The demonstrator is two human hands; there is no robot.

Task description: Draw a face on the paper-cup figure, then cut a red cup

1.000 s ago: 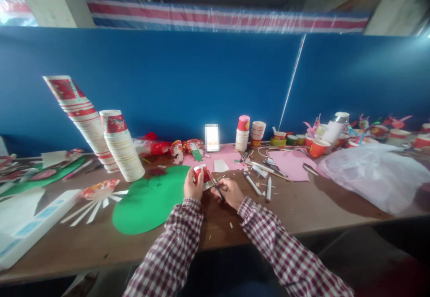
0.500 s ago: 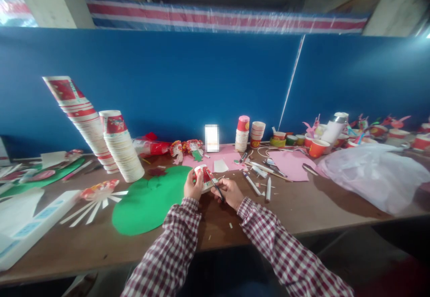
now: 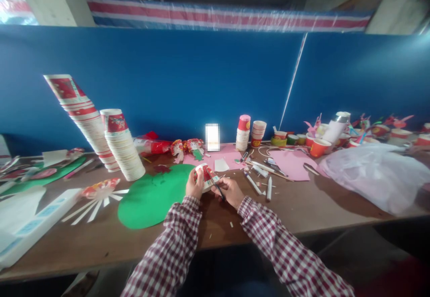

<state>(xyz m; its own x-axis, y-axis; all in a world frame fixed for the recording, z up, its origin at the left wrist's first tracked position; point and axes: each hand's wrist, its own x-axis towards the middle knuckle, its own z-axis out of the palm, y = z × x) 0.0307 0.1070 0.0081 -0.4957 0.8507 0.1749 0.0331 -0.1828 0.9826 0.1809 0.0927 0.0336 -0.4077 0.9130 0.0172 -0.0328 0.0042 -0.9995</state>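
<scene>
A red-and-white paper cup (image 3: 208, 175) is gripped along its left side by my left hand (image 3: 195, 183). My right hand (image 3: 231, 191) is closed on a pair of dark-handled scissors (image 3: 220, 192), whose blades lie across the cup's printed side. Whether the blades are inside or outside the cup wall I cannot tell. Left of my hands, a green paper shape (image 3: 151, 203) lies flat on the table. Beyond them, a pink sheet (image 3: 228, 152) carries a small white piece of paper (image 3: 221, 165).
Two tall stacks of paper cups (image 3: 126, 149) stand at the left, one leaning. A cup cut into strips (image 3: 101, 194) lies near a long white box (image 3: 36, 227). Markers (image 3: 252, 183) and scraps lie to the right, before a plastic bag (image 3: 372, 176). A blue partition (image 3: 188, 77) rises behind.
The green paper's near edge has shifted slightly up and to the right. Both hands keep their hold on the cup and scissors, with hardly any movement.
</scene>
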